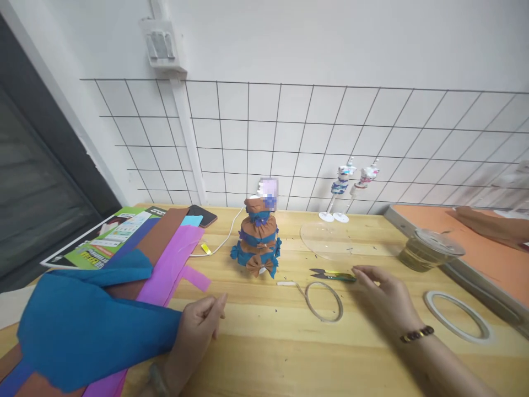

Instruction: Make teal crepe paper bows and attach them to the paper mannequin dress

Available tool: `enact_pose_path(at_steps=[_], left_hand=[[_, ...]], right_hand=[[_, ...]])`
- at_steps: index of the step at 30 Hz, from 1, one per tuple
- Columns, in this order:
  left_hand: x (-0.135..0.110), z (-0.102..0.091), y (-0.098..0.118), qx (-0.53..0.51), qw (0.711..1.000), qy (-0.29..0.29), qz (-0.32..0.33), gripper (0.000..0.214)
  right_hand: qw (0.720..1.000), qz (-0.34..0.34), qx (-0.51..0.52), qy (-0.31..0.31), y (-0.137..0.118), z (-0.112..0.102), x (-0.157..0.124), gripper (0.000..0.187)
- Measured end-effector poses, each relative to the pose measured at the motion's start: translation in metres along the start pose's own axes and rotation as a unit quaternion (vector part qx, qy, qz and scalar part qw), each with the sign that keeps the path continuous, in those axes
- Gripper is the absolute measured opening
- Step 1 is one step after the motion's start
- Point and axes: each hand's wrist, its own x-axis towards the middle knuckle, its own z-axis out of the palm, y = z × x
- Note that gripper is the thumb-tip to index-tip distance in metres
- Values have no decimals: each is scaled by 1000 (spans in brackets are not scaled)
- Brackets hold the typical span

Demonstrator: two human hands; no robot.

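Observation:
My left hand [197,326] rests on the wooden table [264,353] at the edge of a blue crepe paper sheet [86,325], fingers loosely curled with thumb and forefinger meeting near the paper's corner. My right hand [386,295] lies flat, fingers stretched toward small green-handled snips [333,274], fingertips touching their end. A thin tape ring [325,301] lies between my hands. A small doll [259,238] dressed in brown and blue paper ruffles stands behind them.
Pink [173,264] and brown paper sheets and a green booklet [107,234] lie at left, beside a phone [202,215] with a white cable. Two little mannequin stands [351,187], a clear disc [330,240], a lidded cup [430,251], a white tape ring [457,314] and an orange mat [475,248] sit right.

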Motion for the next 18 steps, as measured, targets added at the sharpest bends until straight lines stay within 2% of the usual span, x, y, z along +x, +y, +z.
enact_pose_path(at_steps=[2, 6, 9, 12, 15, 18], left_hand=[[-1, 1, 0, -14, 1000, -2, -14, 47], [-4, 1, 0, -38, 999, -8, -29, 48], [-6, 1, 1, -44, 999, -7, -27, 48], [-5, 0, 3, -48, 999, -11, -20, 46], [-4, -1, 5, -38, 999, -14, -2, 43], [-4, -1, 5, -23, 999, -19, 17, 42]], right_hand=[[999, -27, 11, -23, -24, 8, -13, 32], [984, -144, -15, -108, -75, 21, -28, 42], [949, -249, -23, -190, -105, 37, -32, 33], [911, -345, -40, -220, -123, 59, -37, 32], [889, -380, -91, -241, -132, 82, -41, 39], [894, -367, -124, -226, -138, 100, -40, 47]])
